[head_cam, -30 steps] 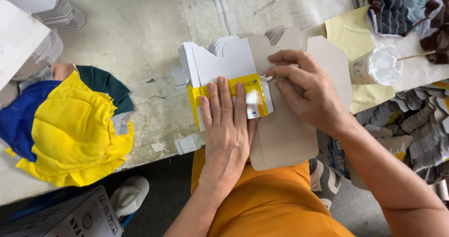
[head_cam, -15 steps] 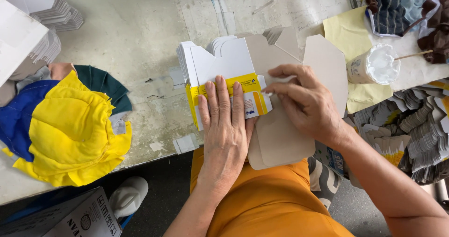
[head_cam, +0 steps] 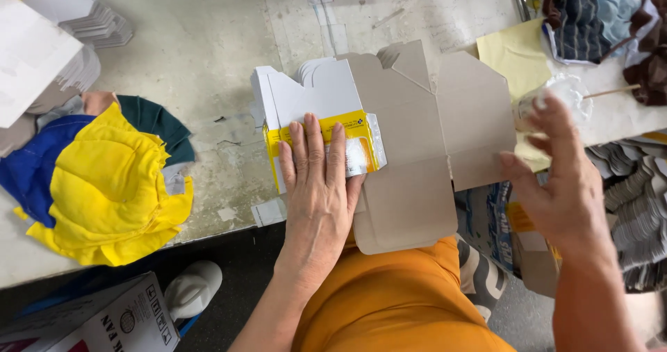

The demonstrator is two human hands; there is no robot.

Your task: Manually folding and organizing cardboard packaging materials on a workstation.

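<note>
A person in orange clothing works at a worn grey desk (head_cam: 208,81), seen from above.

The left hand (head_cam: 321,185) lies flat, palm down, fingers straight and close together, pressing on a folded yellow and white carton (head_cam: 316,126). Its fingertips rest on the carton's yellow band. The carton sits on top of a small stack of similar white cartons whose edges show just beyond and to the left of the fingers.

Directly to the right of this hand, touching the carton, lies an unfolded grey cardboard sheet (head_cam: 424,143) with flaps spread out; its near edge hangs over the desk's edge above the person's lap.

The right hand (head_cam: 556,185) is lifted off the cardboard, further right, fingers loosely spread and slightly curled, holding nothing. Its fingertips are near a small clear plastic cup (head_cam: 559,95) with a thin stick (head_cam: 611,91) poking out of it. The cup rests on a pale yellow sheet (head_cam: 517,53). Beyond the cup lies a heap of dark and blue fabric pieces (head_cam: 597,11).

Well to the left of the left hand sits a pile of yellow and blue cloth (head_cam: 104,185). Beyond that pile, more white flat cartons are stacked (head_cam: 62,25). Below the desk's edge, a printed cardboard box (head_cam: 104,321) stands on the floor.
</note>
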